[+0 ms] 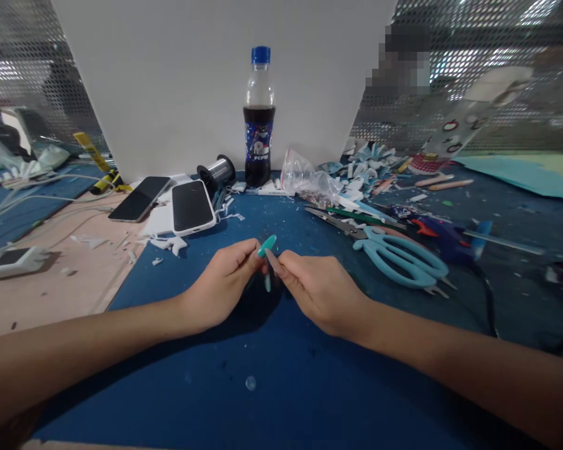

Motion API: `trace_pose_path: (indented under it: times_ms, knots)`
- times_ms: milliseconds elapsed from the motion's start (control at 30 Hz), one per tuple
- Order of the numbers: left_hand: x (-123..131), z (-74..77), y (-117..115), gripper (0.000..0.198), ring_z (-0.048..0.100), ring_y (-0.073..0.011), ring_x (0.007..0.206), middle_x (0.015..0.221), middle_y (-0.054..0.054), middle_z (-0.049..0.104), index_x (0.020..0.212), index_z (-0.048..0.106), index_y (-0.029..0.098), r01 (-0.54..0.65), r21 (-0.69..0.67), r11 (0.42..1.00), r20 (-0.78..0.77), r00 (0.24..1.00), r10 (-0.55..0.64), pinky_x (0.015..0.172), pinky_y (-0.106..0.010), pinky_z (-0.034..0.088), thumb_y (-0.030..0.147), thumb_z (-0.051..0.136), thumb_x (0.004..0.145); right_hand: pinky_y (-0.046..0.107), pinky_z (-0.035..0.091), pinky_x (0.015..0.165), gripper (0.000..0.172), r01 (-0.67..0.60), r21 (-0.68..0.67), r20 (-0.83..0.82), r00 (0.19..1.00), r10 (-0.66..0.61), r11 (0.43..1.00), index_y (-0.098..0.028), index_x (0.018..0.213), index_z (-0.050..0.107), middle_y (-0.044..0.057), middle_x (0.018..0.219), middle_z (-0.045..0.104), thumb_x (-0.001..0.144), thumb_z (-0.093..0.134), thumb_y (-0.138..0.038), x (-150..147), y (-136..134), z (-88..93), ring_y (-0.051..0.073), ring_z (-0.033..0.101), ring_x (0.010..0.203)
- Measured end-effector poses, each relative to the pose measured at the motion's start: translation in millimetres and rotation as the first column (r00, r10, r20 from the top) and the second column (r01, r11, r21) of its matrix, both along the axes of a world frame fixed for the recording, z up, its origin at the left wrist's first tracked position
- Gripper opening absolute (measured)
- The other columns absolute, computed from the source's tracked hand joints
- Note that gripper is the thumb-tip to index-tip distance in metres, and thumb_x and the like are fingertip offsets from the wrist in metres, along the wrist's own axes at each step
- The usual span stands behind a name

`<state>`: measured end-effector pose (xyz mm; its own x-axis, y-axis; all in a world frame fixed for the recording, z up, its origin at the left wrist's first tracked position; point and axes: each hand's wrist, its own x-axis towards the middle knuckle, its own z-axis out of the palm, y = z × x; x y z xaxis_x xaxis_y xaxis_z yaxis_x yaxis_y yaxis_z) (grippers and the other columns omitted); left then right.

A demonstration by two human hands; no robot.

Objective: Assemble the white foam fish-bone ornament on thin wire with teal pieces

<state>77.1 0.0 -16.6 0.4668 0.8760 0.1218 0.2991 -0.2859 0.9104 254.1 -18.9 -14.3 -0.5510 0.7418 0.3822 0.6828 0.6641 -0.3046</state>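
My left hand (218,284) and my right hand (326,290) meet above the blue tabletop (281,387), fingers closed in pinches. At my left thumb's tip shows a glossy teal oval (267,245); whether it is a long fingernail or a small held piece I cannot tell. A thin greyish-pink tip (274,261) lies against it at my right fingertips. Below, a pale pointed tip (268,283) sticks down between the hands. Whatever else the fingers grip is hidden. Light-blue-handled scissors (403,256) lie to the right of my right hand.
A Pepsi bottle (259,134) stands before a white panel (178,81). Two phones (141,199), a wire spool (217,172) and white scraps are at back left. A plastic bag (309,178), a scrap heap (370,162) and a corded dark-blue tool (443,237) lie right.
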Motion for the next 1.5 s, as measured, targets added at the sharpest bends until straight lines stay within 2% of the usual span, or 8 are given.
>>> trace_pose_path:
  times_ms: [100,300,367,600,767,1033,1300,1500]
  knots:
    - [-5.8,1.9,2.9,0.031,0.038,-0.0073,0.054,0.061,0.003,0.042,0.067,0.043,0.017,-0.054,0.375,0.925,-0.124,0.986,0.107,0.050,-0.019,0.032,0.026,0.033,0.094,0.023,0.028,0.046,0.033,0.010,-0.031,-0.003,1.000,-0.010,0.999,-0.017,0.071,0.043,0.001,0.055,0.054,0.095,0.024,-0.027,1.1,0.8,0.5,0.011,0.049,0.045]
    - [-19.9,5.2,18.0,0.022,0.041,-0.0088,0.055,0.067,0.000,0.047,0.069,0.046,0.017,0.040,0.926,0.375,-0.154,0.948,0.280,0.050,-0.020,0.035,0.005,0.038,0.086,0.024,0.027,0.047,0.028,0.051,-0.155,0.045,0.998,-0.045,0.987,-0.016,0.075,0.045,0.003,0.057,0.057,0.093,0.025,-0.022,1.3,3.3,1.9,0.012,0.049,0.046]
    - [-22.3,4.0,20.8,0.021,0.043,-0.0088,0.057,0.067,0.001,0.047,0.070,0.046,0.018,0.002,0.951,0.308,-0.092,0.956,0.280,0.050,-0.020,0.036,0.002,0.041,0.083,0.025,0.025,0.046,0.024,0.074,-0.159,0.075,0.995,-0.063,0.984,-0.017,0.075,0.044,0.002,0.054,0.054,0.092,0.026,-0.020,1.6,3.8,1.7,0.012,0.046,0.043]
    - [-24.9,-2.4,19.6,0.019,0.044,-0.0094,0.058,0.067,0.001,0.046,0.072,0.047,0.018,-0.101,0.937,0.335,0.004,0.960,0.279,0.053,-0.022,0.039,0.004,0.043,0.083,0.023,0.023,0.042,0.026,0.104,-0.174,-0.083,0.989,-0.120,0.979,-0.018,0.078,0.039,-0.003,0.049,0.045,0.094,0.022,-0.028,3.1,-0.1,1.2,0.011,0.038,0.038]
    - [-19.0,-1.9,9.5,0.017,0.040,-0.0102,0.056,0.066,-0.001,0.045,0.071,0.042,0.018,0.039,0.947,0.319,-0.125,0.959,0.255,0.048,-0.022,0.034,0.008,0.042,0.085,0.023,0.025,0.045,0.034,0.056,-0.070,-0.091,0.994,-0.062,0.996,-0.013,0.103,0.043,-0.001,0.058,0.054,0.096,0.020,-0.037,2.1,-5.6,5.3,0.013,0.047,0.044]
    - [-11.0,2.4,0.4,0.019,0.037,-0.0111,0.054,0.065,0.000,0.043,0.071,0.037,0.019,0.161,0.932,0.324,-0.244,0.941,0.236,0.046,-0.022,0.031,0.013,0.035,0.089,0.027,0.022,0.046,0.027,-0.078,0.134,0.078,0.995,0.068,0.988,-0.015,0.085,0.048,0.003,0.058,0.058,0.094,0.023,-0.021,-1.1,-3.0,-2.0,0.015,0.048,0.043]
    - [-10.9,0.9,4.2,0.019,0.038,-0.0106,0.055,0.067,-0.001,0.043,0.073,0.036,0.019,0.080,0.914,0.399,-0.191,0.949,0.249,0.045,-0.021,0.032,0.013,0.032,0.090,0.022,0.027,0.045,0.028,-0.193,-0.104,-0.094,0.978,0.184,0.976,-0.015,0.089,0.050,-0.004,0.051,0.049,0.095,0.031,-0.034,0.7,-4.8,7.3,0.010,0.043,0.039]
    - [-11.4,0.4,4.4,0.017,0.038,-0.0104,0.057,0.068,0.000,0.041,0.075,0.036,0.019,0.088,0.910,0.406,-0.198,0.951,0.238,0.044,-0.021,0.030,0.012,0.032,0.090,0.019,0.033,0.050,0.021,-0.195,-0.055,-0.242,0.954,0.176,0.979,-0.017,0.075,0.050,-0.002,0.062,0.057,0.093,0.039,-0.022,3.3,-3.0,2.7,0.007,0.050,0.049]
